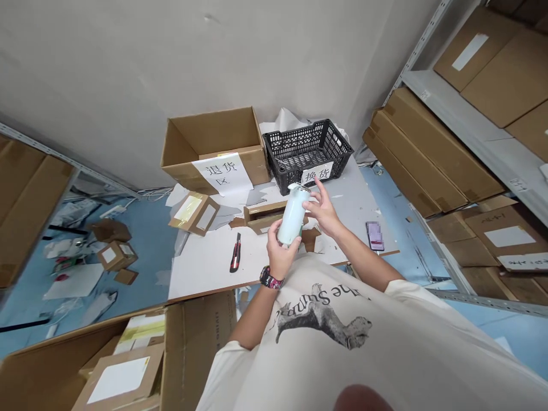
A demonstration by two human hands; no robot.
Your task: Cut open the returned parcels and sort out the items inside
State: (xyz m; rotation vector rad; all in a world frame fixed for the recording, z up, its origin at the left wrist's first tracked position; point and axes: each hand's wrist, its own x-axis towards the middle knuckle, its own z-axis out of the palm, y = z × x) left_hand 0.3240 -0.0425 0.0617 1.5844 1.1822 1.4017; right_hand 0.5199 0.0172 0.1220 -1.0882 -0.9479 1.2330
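Above the front part of the table I see a pale blue bottle [291, 217], tilted a little, with a light lid piece and a shiny rim at its top. My left hand [280, 248] is wrapped round its lower part. Beside the top of the bottle is my right hand [323, 211], its fingers spread and its thumb side at the bottle's neck. Just behind the bottle lies an opened small cardboard box [257, 220]. A red and black box cutter [235, 254] rests on the table [214, 279] to the left.
A large open carton [171, 154] with a paper sign and a black plastic crate [278, 165] stand at the back. A taped small box [199, 214] sits at left, a phone [375, 236] at right. Boxes fill the shelf [471, 125]; another carton [197, 342] stands front left.
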